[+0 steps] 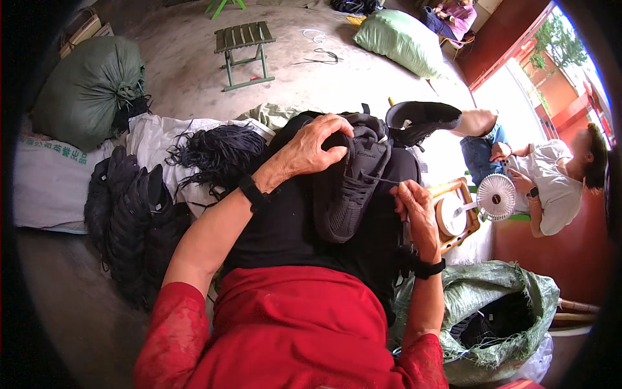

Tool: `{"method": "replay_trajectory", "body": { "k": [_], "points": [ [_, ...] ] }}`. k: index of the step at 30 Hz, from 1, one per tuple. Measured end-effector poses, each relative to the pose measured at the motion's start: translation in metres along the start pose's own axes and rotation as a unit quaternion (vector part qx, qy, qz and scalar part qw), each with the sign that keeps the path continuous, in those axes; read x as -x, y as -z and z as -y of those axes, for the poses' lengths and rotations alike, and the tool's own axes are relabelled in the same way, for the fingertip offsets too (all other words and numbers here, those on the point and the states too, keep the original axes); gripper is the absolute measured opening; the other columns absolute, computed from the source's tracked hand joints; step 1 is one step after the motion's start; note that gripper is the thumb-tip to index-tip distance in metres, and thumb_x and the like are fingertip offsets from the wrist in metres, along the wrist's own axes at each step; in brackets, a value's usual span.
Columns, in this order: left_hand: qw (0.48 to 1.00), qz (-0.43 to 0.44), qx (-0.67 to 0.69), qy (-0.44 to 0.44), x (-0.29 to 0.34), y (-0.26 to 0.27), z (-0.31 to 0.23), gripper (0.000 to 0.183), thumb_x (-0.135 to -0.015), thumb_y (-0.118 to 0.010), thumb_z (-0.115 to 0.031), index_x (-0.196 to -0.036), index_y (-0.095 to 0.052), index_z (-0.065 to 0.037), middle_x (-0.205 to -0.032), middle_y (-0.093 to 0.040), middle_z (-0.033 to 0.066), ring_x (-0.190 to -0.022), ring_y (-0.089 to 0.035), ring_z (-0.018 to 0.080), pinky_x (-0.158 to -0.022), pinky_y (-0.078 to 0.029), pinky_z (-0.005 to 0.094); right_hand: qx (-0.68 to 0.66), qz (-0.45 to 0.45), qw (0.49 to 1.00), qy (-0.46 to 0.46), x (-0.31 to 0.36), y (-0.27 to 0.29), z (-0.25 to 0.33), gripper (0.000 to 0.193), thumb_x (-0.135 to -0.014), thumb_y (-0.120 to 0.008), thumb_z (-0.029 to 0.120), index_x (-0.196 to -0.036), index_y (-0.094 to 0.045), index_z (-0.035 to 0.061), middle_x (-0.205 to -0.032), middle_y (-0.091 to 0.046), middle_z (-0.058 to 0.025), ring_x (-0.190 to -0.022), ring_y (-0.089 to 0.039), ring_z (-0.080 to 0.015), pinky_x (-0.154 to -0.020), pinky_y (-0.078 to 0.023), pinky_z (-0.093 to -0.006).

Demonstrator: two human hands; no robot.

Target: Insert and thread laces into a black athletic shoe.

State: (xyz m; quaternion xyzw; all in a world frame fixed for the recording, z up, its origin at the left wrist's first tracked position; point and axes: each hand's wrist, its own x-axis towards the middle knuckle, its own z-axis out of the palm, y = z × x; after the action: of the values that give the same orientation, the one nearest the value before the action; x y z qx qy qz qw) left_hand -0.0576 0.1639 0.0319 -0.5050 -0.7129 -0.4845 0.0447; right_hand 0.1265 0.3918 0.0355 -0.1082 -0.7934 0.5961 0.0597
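A dark grey sneaker [350, 201] rests on my lap with its toe toward me. My left hand [317, 146] grips it at the collar, with thumb and fingers curled over the opening. From the upper lacing a thin grey shoelace [379, 179] runs taut to the right. Its end is pinched in the fingertips of my right hand [418, 207], which is held just off the shoe's side. A second dark shoe [427, 117] lies beyond my right knee, its sole hidden in part. To my left is a bundle of black laces [220, 152] on white sacking.
Stacked dark shoes [133, 207] stand at my left, near a full green sack [91, 94]. An open sack [499, 311] with dark items is at my lower right. A small white fan [495, 196] sits beside a seated person [551, 181]. Ahead is a folding stool [245, 45].
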Motion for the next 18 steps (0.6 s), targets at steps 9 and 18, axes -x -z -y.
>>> {"method": "replay_trajectory", "body": {
  "k": [9, 18],
  "points": [
    [1.0, -0.027, -0.015, 0.003, 0.001, -0.009, -0.01, 0.028, -0.083, -0.066, -0.008, -0.11, -0.059, -0.005, -0.118, -0.06, 0.01, -0.115, -0.056, 0.0284, -0.102, -0.043, 0.0377, -0.295, -0.015, 0.954, 0.047, 0.014, -0.002, 0.077, 0.024, -0.102, -0.051, 0.023, -0.094, -0.062, 0.0028, -0.063, -0.053, 0.0008, -0.049, -0.041, -0.0053, -0.049, -0.032, -0.0209],
    [0.986, -0.021, -0.084, 0.146, 0.008, 0.011, -0.047, 0.033, -0.088, -0.068, -0.012, -0.119, -0.059, -0.004, -0.085, -0.066, 0.0114, -0.076, -0.066, 0.0245, -0.07, -0.052, 0.0328, 0.402, -0.238, 0.799, 0.379, 0.105, 0.029, 0.17, 0.018, -0.091, -0.057, 0.014, -0.078, -0.062, 0.0022, -0.069, -0.059, -0.0025, -0.043, -0.042, -0.0105, -0.052, -0.037, -0.0264]
  ]
}}
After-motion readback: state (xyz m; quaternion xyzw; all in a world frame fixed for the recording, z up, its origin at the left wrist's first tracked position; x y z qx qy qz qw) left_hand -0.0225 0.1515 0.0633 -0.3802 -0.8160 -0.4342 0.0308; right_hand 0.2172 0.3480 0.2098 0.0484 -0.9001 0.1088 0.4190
